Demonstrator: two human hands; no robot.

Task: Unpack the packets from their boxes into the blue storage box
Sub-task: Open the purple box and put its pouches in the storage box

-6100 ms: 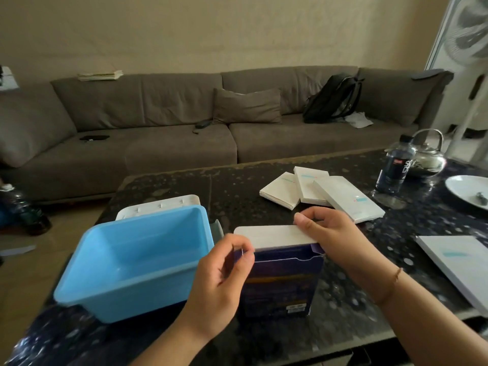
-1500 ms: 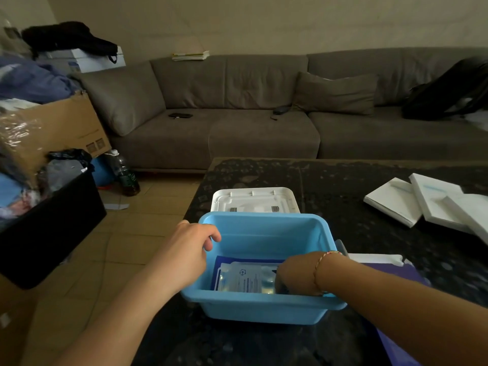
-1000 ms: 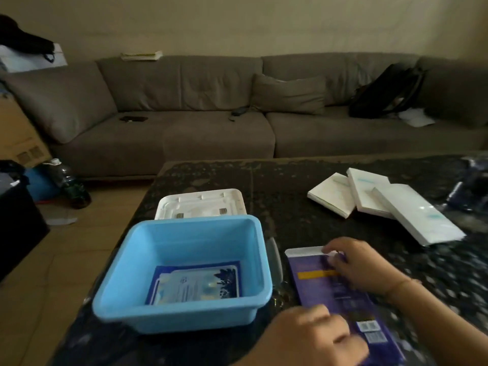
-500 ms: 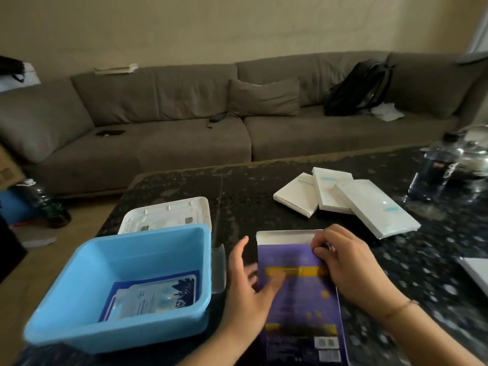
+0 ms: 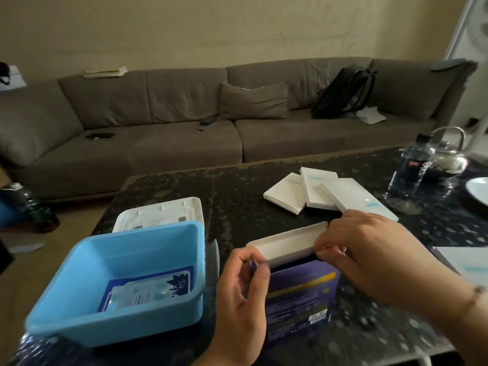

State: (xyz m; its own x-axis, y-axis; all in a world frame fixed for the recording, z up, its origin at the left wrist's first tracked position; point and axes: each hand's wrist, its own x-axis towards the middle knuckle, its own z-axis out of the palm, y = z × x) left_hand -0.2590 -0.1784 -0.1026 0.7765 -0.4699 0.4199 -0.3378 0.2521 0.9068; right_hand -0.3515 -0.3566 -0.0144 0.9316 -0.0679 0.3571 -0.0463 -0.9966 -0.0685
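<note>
A purple packet box (image 5: pixel 301 297) stands upright on the dark table in front of me, its white top flap (image 5: pixel 287 243) raised. My left hand (image 5: pixel 243 294) pinches the box's upper left corner. My right hand (image 5: pixel 369 249) grips the right end of the flap and top edge. To the left sits the blue storage box (image 5: pixel 79 307), with blue and white packets (image 5: pixel 148 289) lying flat on its bottom. Three white boxes (image 5: pixel 317 192) lie overlapping further back on the table.
A white lid (image 5: pixel 161 213) lies behind the blue storage box. A water bottle (image 5: pixel 410 167), a metal kettle (image 5: pixel 449 157) and a white plate (image 5: pixel 478 188) stand at the right. Another white box (image 5: pixel 464 262) lies at the right edge. A grey sofa runs behind the table.
The purple box lay flat on the table half a second ago; now it stands upright with both hands at its top and the flap lifted.
</note>
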